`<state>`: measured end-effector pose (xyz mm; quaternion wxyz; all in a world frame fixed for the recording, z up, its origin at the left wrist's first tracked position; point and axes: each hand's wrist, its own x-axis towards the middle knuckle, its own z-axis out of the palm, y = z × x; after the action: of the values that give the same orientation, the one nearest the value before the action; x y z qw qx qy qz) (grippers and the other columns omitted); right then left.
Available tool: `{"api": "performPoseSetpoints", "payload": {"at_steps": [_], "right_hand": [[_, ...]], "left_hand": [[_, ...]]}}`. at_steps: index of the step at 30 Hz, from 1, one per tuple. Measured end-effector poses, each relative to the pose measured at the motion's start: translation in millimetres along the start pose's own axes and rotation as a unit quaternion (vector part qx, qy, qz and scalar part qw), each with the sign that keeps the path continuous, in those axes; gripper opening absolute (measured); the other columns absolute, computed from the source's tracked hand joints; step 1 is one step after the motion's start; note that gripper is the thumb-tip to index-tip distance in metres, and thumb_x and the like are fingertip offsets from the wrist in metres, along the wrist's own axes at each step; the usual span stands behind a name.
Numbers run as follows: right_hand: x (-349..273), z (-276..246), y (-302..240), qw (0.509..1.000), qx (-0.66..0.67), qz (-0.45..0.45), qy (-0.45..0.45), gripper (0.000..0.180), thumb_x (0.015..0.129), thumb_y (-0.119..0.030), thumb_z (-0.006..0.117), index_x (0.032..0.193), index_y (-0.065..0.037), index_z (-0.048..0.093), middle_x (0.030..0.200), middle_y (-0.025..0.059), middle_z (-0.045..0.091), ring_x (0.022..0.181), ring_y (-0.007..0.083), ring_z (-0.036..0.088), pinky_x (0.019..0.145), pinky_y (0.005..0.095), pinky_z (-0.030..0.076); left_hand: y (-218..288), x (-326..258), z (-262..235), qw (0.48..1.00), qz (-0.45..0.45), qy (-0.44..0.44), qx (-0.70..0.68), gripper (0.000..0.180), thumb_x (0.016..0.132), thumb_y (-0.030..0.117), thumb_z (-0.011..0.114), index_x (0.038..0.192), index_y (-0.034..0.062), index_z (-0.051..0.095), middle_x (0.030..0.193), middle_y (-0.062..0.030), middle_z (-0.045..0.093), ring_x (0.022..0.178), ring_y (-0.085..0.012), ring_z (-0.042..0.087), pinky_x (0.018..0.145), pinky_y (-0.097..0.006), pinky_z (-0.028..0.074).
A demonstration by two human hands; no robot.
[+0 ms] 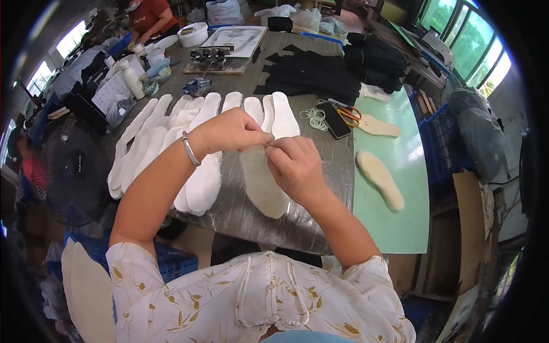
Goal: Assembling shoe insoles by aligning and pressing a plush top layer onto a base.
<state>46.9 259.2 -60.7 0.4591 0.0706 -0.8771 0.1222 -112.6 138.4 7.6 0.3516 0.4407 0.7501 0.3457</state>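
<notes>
My left hand, with a bangle at the wrist, and my right hand meet above the near part of the dark table. Their fingers are closed and pressed together at the tips; whatever they pinch is too small or too hidden to name. Right below them is a cream insole, its upper end covered by my hands, so I cannot tell whether it hangs from them or lies on the table. Several white fluffy insoles lie in overlapping rows to the left, and another white insole sits just beyond my fingers.
A green mat on the right carries a fleecy insole and a flatter one. Near it are a phone, orange-handled scissors and pale cord. Black fabric lies farther back. A fan stands left; a person works far left.
</notes>
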Motion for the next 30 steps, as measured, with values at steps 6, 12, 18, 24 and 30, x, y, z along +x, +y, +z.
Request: {"api": "performPoseSetpoints", "payload": {"at_steps": [6, 12, 18, 24, 30], "right_hand": [[3, 8, -5, 0.997, -0.026, -0.075, -0.003, 0.024, 0.071, -0.009, 0.064, 0.094, -0.003, 0.063, 0.092, 0.0054, 0.061, 0.085, 0.0208, 0.061, 0.078, 0.0348, 0.046], [0, 8, 3, 0.997, -0.005, -0.079, -0.025, 0.02, 0.071, -0.005, 0.064, 0.09, -0.002, 0.06, 0.089, 0.0085, 0.059, 0.08, 0.0254, 0.058, 0.076, 0.0377, 0.046], [-11, 0, -2, 0.98, 0.01, -0.162, -0.113, 0.024, 0.068, -0.009, 0.06, 0.091, 0.0, 0.058, 0.085, 0.0097, 0.053, 0.079, 0.0262, 0.054, 0.077, 0.0379, 0.046], [-35, -12, -1, 0.98, 0.126, -0.094, -0.121, 0.028, 0.069, 0.0, 0.068, 0.096, -0.005, 0.061, 0.1, 0.0094, 0.059, 0.094, 0.0288, 0.057, 0.084, 0.0391, 0.047], [-34, -8, 6, 0.985, 0.158, 0.046, -0.053, 0.019, 0.082, 0.001, 0.067, 0.098, -0.005, 0.06, 0.11, 0.0118, 0.066, 0.1, 0.0314, 0.063, 0.086, 0.0399, 0.048]], "left_hand": [[-10, -3, -16, 0.997, 0.001, -0.067, 0.032, 0.033, 0.091, 0.029, 0.066, 0.083, -0.0018, 0.074, 0.07, -0.0029, 0.066, 0.061, -0.0082, 0.061, 0.058, -0.024, 0.052], [-28, 16, 8, 1.0, -0.008, -0.013, 0.016, 0.028, 0.091, 0.022, 0.061, 0.082, -0.0034, 0.071, 0.067, -0.0032, 0.062, 0.059, -0.0102, 0.057, 0.058, -0.027, 0.05], [-57, 30, 13, 0.998, -0.043, 0.033, -0.035, 0.029, 0.093, 0.021, 0.06, 0.084, -0.004, 0.071, 0.07, -0.0045, 0.064, 0.06, -0.0118, 0.058, 0.057, -0.03, 0.05], [-74, 21, 2, 0.978, -0.09, 0.091, -0.165, 0.034, 0.098, 0.03, 0.055, 0.089, -0.0002, 0.069, 0.079, -0.0059, 0.068, 0.069, -0.0143, 0.066, 0.06, -0.029, 0.054], [-72, 7, 37, 0.871, 0.006, -0.012, -0.491, 0.056, 0.101, 0.047, 0.051, 0.116, -0.0048, 0.063, 0.112, -0.0139, 0.068, 0.109, -0.0195, 0.063, 0.099, -0.035, 0.048]]}}
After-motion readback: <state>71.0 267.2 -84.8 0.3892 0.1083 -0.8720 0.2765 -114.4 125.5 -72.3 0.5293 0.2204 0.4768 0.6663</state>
